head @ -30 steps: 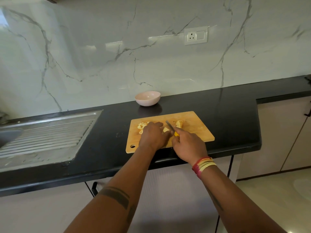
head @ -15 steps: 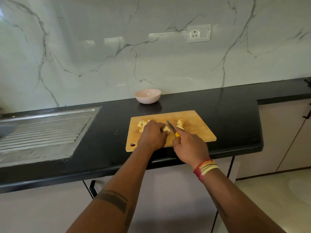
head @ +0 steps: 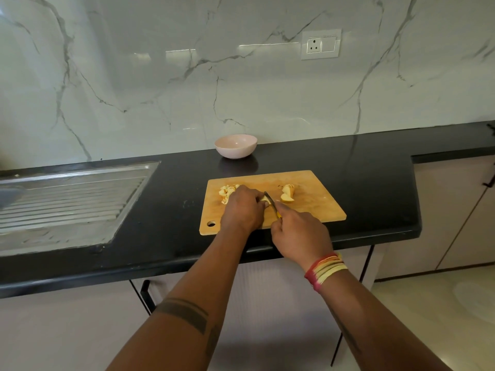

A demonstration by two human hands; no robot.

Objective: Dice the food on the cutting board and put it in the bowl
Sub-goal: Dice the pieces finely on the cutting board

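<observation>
Little has changed: the left hand (head: 242, 210) still pins one food piece (head: 266, 200), the right hand (head: 300, 234) still grips one knife (head: 271, 203). One cutting board (head: 316, 199), one bowl (head: 235, 146), two food heaps.

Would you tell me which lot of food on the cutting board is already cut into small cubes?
The pile at the board's left, beyond the left hand, is diced; the slices at the right remain large.

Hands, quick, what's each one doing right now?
Left hand: fingers curled, holding a pale food piece down on the wooden cutting board.
Right hand: closed around the yellow-handled knife.
</observation>
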